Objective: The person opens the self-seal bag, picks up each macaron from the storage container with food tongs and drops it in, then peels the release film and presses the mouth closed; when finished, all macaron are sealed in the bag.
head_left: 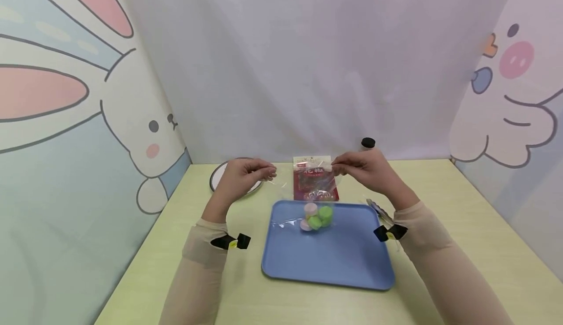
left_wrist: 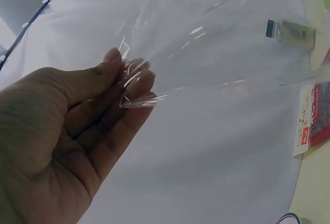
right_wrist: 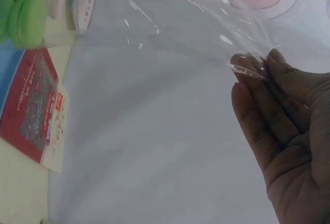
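Observation:
A clear plastic bag [left_wrist: 201, 54] is stretched between both hands over the far part of the blue tray [head_left: 334, 261]. My left hand [head_left: 244, 176] pinches one upper corner between thumb and fingers. On the other side, my right hand [head_left: 369, 168] pinches the opposite corner the same way. Several macarons, green ones [head_left: 325, 214] and pink ones [head_left: 310, 210], appear gathered low in the bag. Seen from the right wrist, the green macarons [right_wrist: 32, 20] look close, behind the film. Whether the bag's bottom touches the tray, I cannot tell.
A red spice packet [head_left: 303, 190] lies behind the tray. To the left is a dark-rimmed white plate [head_left: 216, 178], partly hidden by the left hand. A black-capped bottle [head_left: 368, 142] stands behind the right hand. Some small item [head_left: 379, 211] lies at the tray's right edge.

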`<state>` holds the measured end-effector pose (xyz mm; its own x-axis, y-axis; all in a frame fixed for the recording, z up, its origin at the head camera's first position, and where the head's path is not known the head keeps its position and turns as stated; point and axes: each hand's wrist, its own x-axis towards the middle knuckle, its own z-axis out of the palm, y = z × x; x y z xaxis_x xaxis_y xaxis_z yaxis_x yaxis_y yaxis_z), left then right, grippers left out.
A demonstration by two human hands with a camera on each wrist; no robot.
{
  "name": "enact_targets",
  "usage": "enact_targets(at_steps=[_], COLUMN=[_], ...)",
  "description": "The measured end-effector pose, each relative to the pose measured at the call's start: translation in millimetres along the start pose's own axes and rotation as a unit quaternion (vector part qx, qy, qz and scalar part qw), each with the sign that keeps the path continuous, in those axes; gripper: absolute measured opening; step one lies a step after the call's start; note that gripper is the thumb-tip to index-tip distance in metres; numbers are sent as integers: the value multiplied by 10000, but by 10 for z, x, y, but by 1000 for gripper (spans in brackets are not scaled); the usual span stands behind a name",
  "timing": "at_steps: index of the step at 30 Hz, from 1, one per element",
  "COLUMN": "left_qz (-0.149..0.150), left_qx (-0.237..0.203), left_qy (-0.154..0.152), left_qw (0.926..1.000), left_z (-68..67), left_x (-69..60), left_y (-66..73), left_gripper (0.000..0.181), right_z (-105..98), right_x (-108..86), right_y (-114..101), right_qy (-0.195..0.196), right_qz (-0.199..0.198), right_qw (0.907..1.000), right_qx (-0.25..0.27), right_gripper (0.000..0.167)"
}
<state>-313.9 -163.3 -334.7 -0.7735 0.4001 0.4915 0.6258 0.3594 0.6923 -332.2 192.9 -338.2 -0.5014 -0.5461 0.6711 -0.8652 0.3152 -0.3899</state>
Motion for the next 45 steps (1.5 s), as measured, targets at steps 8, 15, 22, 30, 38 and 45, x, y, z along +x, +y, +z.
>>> enact_targets(at_steps=[8,15,22,30,38,45], left_qz=[340,320,-779,-2028,-3080,-2907], left_qx=[-526,-1180,-1643,-2393,-2199,-1645], left_qy=[-18,-299,-629,-198,-1617,-2924], left_qw=[9980,9920,9813,9493,9114,8960], left_z=[4,6,173,422,513,737], left_x=[39,110,326,413,52,-272], left_y=[157,274,-153,-716,-903,-944], left_gripper=[10,10,20,49,72,29], right_z=[-131,-330,-181,203,415,657], right_x=[22,-16,-103,-169,-448,-639], right_y=[-219,-329,20,517,612,648], right_qy=[283,-43,-358,189,-1129,-1296], right_qz=[-196,-16,1253,2809,3982,4103], right_qw=[9990,9966,9856,9490,8825,8823], right_qx=[286,822,1075,1421,2234,1909], right_gripper=[28,33,16,35,45,27])
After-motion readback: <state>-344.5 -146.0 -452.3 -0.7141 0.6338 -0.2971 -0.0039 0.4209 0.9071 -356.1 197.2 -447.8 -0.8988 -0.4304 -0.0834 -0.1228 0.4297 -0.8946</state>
